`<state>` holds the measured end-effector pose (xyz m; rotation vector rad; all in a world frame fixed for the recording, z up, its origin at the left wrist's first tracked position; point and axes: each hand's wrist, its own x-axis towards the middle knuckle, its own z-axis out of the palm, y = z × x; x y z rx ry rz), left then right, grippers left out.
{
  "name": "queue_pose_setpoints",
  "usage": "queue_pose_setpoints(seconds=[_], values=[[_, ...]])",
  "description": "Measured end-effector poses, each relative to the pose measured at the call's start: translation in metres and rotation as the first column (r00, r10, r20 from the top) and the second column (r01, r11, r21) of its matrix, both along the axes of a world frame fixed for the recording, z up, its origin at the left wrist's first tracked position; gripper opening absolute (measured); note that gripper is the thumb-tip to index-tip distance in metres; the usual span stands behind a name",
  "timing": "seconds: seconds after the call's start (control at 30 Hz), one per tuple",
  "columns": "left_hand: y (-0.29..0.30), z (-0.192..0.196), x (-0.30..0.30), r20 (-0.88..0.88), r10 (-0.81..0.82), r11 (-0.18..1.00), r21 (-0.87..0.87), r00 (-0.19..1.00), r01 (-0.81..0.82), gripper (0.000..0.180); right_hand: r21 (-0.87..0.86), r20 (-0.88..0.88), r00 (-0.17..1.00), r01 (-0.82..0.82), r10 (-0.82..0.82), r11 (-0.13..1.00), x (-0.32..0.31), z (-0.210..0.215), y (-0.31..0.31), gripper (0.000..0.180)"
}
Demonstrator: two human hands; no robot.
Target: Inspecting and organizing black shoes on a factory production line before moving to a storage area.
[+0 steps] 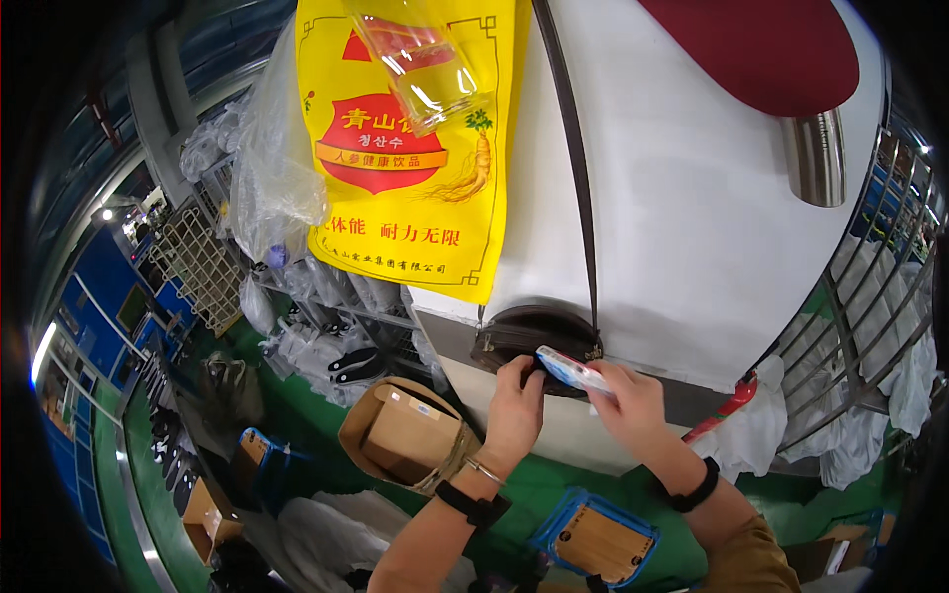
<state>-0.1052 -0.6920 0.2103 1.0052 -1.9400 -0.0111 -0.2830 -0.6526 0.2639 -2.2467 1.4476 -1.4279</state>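
A small dark brown shoulder bag (529, 331) hangs by its long strap (573, 148) against a white wall (682, 198). My left hand (514, 410) is at its lower front, thumb and fingers pinched on its edge. A small flat packet (566, 368), white and blue with some red, sticks out of my right hand (633, 405), gripped between thumb and fingers. Its front end lies over the bag, close to my left fingertips. Whether that end is inside the bag, I cannot tell. The bag's inside is hidden.
A yellow printed plastic bag (415, 217) and a clear bottle (415, 69) hang upper left. Upper right are a dark red cap (771, 49) and a steel cylinder (816, 163). Below stand a cardboard box (361, 430) and a blue-rimmed tray (549, 524). Metal racks (840, 346) flank the wall.
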Motion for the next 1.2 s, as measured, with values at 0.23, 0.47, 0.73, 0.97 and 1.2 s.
queue_pose_setpoints(seconds=[0.23,0.47,0.73,0.97,1.2], values=[[0.009,-0.009,-0.001,0.054,0.042,0.988,-0.149,0.998,-0.034,0.029,0.210,-0.595,0.795,0.014,0.116,0.978,0.005,0.005,-0.047,0.011],[0.013,-0.007,0.008,0.023,0.052,0.992,-0.117,0.998,-0.049,0.033,0.332,-0.424,0.895,0.013,0.137,0.943,0.036,-0.011,-0.085,0.029],[0.016,0.000,0.017,0.124,-0.004,0.992,-0.125,0.992,0.020,0.034,0.370,-0.317,0.862,-0.271,0.395,0.889,0.036,-0.018,-0.084,0.014],[0.077,0.011,0.052,-0.644,-0.010,0.912,0.308,0.765,0.271,0.054,-0.142,-0.123,0.989,-0.099,0.082,0.985,0.069,0.033,-0.008,0.022],[0.133,0.019,0.088,-0.876,0.482,0.371,0.192,-0.012,0.909,0.052,0.063,-0.159,0.902,-0.396,0.401,0.916,0.146,0.001,0.034,0.041]])
